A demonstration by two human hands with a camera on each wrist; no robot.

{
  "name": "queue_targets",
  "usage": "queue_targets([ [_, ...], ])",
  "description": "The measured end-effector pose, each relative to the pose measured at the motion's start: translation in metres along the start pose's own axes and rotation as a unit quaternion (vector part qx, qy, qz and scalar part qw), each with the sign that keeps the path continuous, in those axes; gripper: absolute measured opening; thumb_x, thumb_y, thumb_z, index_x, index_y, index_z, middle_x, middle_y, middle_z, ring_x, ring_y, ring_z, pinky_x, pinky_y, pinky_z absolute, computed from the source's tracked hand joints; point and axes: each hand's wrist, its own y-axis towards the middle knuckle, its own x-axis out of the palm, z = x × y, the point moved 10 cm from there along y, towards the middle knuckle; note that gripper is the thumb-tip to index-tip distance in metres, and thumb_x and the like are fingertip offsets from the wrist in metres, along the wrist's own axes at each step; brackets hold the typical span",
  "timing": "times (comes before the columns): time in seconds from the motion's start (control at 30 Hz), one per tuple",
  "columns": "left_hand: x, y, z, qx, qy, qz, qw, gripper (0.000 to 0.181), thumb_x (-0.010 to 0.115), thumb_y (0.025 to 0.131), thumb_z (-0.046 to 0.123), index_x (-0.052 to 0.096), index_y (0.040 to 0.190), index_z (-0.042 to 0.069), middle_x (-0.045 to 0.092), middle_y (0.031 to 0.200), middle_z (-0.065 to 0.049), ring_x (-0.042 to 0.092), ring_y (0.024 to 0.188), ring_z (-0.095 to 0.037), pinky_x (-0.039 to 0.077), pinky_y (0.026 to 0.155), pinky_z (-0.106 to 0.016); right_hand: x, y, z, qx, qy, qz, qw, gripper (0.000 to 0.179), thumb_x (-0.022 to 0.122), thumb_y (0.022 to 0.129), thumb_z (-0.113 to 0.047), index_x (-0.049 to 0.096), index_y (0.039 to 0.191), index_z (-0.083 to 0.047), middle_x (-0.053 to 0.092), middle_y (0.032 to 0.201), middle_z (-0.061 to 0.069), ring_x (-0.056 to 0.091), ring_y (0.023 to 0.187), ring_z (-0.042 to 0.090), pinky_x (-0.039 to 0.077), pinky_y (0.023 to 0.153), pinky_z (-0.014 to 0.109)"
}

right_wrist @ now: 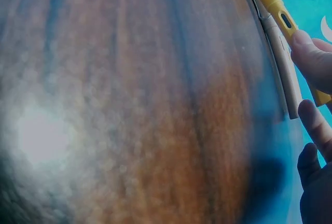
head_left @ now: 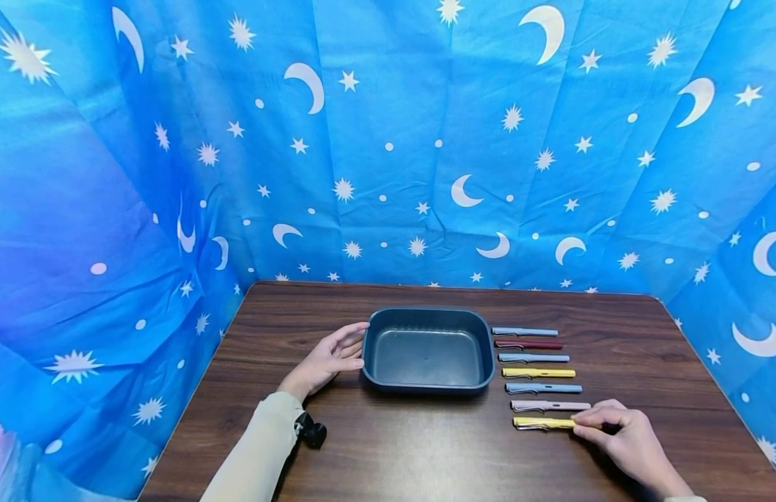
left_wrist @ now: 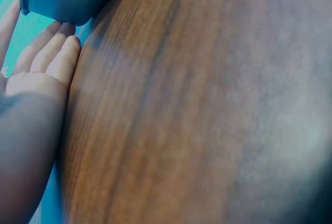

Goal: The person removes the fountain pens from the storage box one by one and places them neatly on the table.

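Note:
A dark blue-grey rectangular tub (head_left: 427,387) stands in the middle of the table. My left hand (head_left: 328,357) lies along its left side, fingers extended and fingertips right at the wall; the left wrist view shows those fingers (left_wrist: 63,58) under the tub's edge. With thumb and fingertips my right hand (head_left: 622,434) pinches the right end of the nearest yellow pen (head_left: 541,423). In the right wrist view this yellow pen (right_wrist: 280,14) overlaps a pale pink pen (head_left: 551,406), which is just beyond it in the head view.
Several more capped pens lie in a column right of the tub: a blue-grey one (head_left: 544,388), a yellow one (head_left: 538,373), a light blue one (head_left: 535,358), a dark red one (head_left: 528,345) and another blue-grey one (head_left: 526,332). Blue star-patterned cloth (head_left: 400,209) surrounds the wooden table (head_left: 425,460).

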Motion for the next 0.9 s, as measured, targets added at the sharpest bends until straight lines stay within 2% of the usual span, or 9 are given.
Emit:
queue_targets([
  [0.2, 0.000, 0.000, 0.000, 0.003, 0.000, 0.000, 1.0000, 0.073, 0.075, 0.097, 0.005, 0.040, 0.161, 0.016, 0.038, 0.167, -0.013, 0.037, 0.155, -0.031, 0.040, 0.120, -0.035, -0.001, 0.000, -0.004, -0.006, -0.010, 0.002, 0.9999, 0.036, 0.092, 0.063, 0.014, 0.084, 0.079, -0.016, 0.075, 0.081, -0.005, 0.064, 0.082, -0.004, 0.047, 0.075, 0.004],
  [0.53, 0.001, 0.000, 0.000, 0.006, -0.005, -0.005, 1.0000, 0.074, 0.075, 0.097, 0.005, 0.040, 0.162, 0.016, 0.037, 0.167, -0.014, 0.036, 0.155, -0.032, 0.041, 0.119, -0.034, -0.002, 0.000, -0.016, -0.054, -0.067, 0.004, 0.9963, 0.043, 0.095, 0.058, 0.010, 0.084, 0.082, -0.024, 0.072, 0.081, -0.016, 0.061, 0.079, -0.005, 0.047, 0.071, 0.006],
  [0.9, 0.001, 0.000, 0.001, 0.007, -0.005, -0.007, 0.9999, 0.074, 0.075, 0.097, 0.005, 0.039, 0.162, 0.015, 0.036, 0.168, -0.015, 0.036, 0.155, -0.032, 0.040, 0.120, -0.035, -0.001, 0.000, -0.015, -0.037, -0.119, -0.001, 0.9923, 0.040, 0.096, 0.062, 0.005, 0.084, 0.082, -0.027, 0.068, 0.081, -0.020, 0.058, 0.079, -0.005, 0.046, 0.067, 0.008],
])
